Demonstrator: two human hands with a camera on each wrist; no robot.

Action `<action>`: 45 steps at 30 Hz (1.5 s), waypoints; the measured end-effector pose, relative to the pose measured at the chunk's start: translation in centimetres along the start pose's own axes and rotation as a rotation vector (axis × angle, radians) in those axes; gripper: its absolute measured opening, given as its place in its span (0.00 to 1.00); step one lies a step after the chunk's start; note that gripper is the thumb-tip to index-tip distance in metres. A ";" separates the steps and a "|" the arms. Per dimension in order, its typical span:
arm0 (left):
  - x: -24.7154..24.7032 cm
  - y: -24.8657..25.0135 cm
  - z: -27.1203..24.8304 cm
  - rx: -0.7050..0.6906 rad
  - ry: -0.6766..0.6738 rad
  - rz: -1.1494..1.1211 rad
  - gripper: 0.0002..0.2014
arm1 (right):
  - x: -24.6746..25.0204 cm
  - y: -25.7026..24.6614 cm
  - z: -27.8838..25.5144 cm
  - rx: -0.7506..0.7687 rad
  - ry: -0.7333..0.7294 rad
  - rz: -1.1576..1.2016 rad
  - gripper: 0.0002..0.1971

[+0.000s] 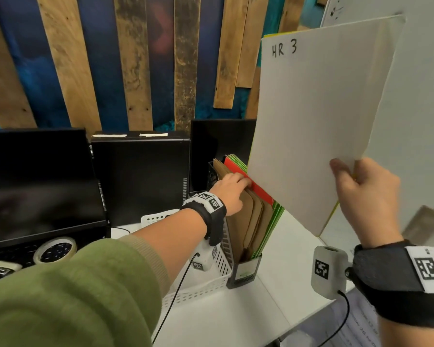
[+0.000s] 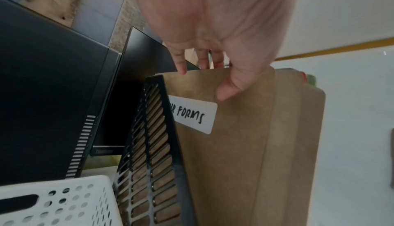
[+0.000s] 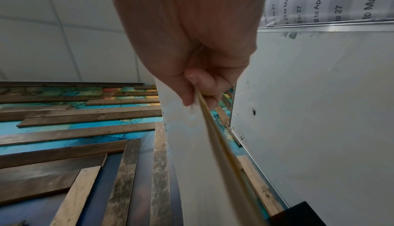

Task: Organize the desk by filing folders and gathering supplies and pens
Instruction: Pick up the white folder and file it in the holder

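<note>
A black file holder [image 1: 246, 271] [image 2: 153, 128] stands on the white desk with brown folders [image 1: 253, 221], a red folder [image 1: 258, 189] and green folders [image 1: 273, 221] upright in it. My left hand [image 1: 238, 184] [image 2: 213, 79] grips the top edge of the front brown folder [image 2: 234, 145], labelled "FORMS", with the thumb on its face and the fingers curled behind it. My right hand [image 1: 346, 171] [image 3: 198, 101] pinches the lower corner of a cream folder [image 1: 311, 126] [image 3: 202, 162] marked "HR 3". It hangs in the air above and right of the holder.
A white perforated basket [image 1: 201, 289] [image 2: 64, 204] sits against the holder's left side. A laptop [image 1: 35, 184] with a tape roll [image 1: 55, 250] on it and a black computer case [image 1: 140, 176] stand at the left and back. A whiteboard [image 1: 424, 121] borders the right, printed papers [image 1: 361, 326] below.
</note>
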State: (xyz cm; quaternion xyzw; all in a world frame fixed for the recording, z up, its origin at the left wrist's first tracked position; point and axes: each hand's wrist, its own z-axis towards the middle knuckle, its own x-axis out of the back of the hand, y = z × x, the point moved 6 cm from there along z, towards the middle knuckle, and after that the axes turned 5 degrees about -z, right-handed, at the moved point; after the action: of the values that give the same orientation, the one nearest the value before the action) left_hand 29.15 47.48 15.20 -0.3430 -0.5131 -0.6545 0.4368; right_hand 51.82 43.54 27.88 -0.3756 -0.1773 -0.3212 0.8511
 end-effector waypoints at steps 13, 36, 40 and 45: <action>0.1 -1.6 -2.8 0.060 -0.069 -0.242 0.30 | -10.2 1.1 -3.4 -0.084 -0.162 0.143 0.17; -0.8 -3.1 -3.6 0.115 -0.092 -0.269 0.41 | -21.8 7.6 -13.7 -0.428 -0.670 -0.097 0.13; -1.3 -3.3 -3.3 0.112 -0.105 -0.225 0.43 | -21.2 7.1 -13.7 -0.421 -0.759 -0.266 0.13; -1.3 -2.8 -3.8 0.120 -0.093 -0.243 0.45 | -20.9 6.9 -13.0 -0.398 -0.787 -0.324 0.10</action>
State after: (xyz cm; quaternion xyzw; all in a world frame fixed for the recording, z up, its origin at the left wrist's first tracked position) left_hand 27.06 44.30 12.13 -0.2819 -0.6086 -0.6540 0.3498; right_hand 42.03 45.89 4.38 -0.5922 -0.4777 -0.3108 0.5696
